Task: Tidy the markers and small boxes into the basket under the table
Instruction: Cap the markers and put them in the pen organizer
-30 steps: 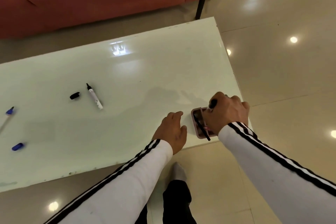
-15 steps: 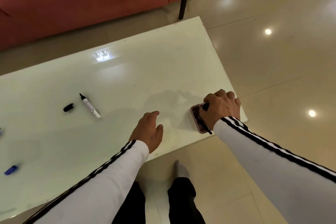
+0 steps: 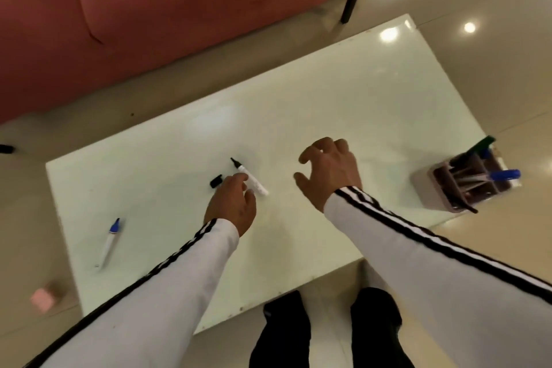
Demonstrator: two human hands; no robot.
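Observation:
An uncapped black marker (image 3: 250, 177) lies mid-table with its black cap (image 3: 215, 181) just to its left. My left hand (image 3: 234, 203) hovers over them, fingertips between cap and marker, holding nothing. My right hand (image 3: 330, 171) floats to the right of the marker with fingers spread and loosely curled, empty. A blue-tipped marker (image 3: 109, 240) lies near the table's left edge. A pink holder (image 3: 466, 183) with several markers stands at the table's right corner.
The white table (image 3: 328, 104) has a red sofa (image 3: 179, 9) behind it. A small pink box (image 3: 44, 300) sits on the floor at lower left, and a dark object (image 3: 6, 148) lies on the floor at the far left. My legs are below the near edge.
My right hand let go of the pink holder and moved left, empty. My left hand reached forward to the black marker and cap. The view swung left.

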